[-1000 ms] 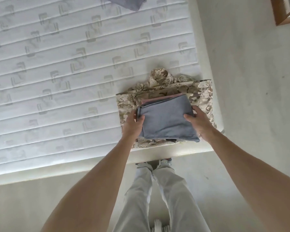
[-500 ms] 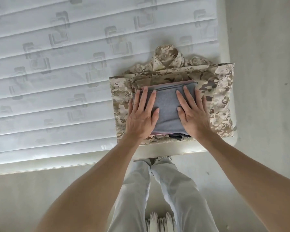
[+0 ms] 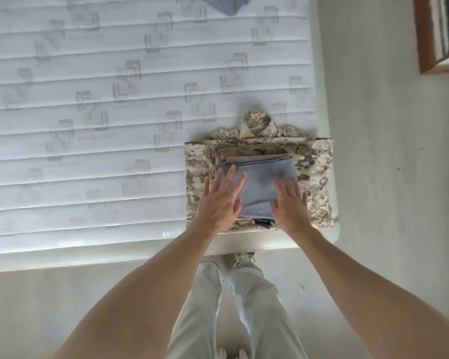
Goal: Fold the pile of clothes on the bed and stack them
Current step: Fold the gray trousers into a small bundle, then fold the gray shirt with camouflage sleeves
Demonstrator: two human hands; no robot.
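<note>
A stack of folded clothes sits at the near right corner of the white mattress [image 3: 114,125]. At the bottom lies a folded desert-camouflage shirt [image 3: 319,177] with its collar pointing away. On it are a darker camouflage piece [image 3: 254,152], a pink edge, and on top a folded grey-blue garment [image 3: 259,182]. My left hand [image 3: 219,200] lies flat with fingers spread on the left side of the grey-blue garment. My right hand [image 3: 289,203] lies flat on its right side. Another grey garment [image 3: 223,5] shows at the far top edge of the mattress.
The mattress's near edge runs just below the stack, and its right edge is beside the stack. My legs in light trousers [image 3: 239,307] stand at the bed's edge on a pale floor. A wooden-framed piece of furniture [image 3: 425,35] is at the top right.
A second ago both hands gripped the sides of the grey-blue garment. They then laid flat on top of it, and now have slid back toward me along the cloth.
</note>
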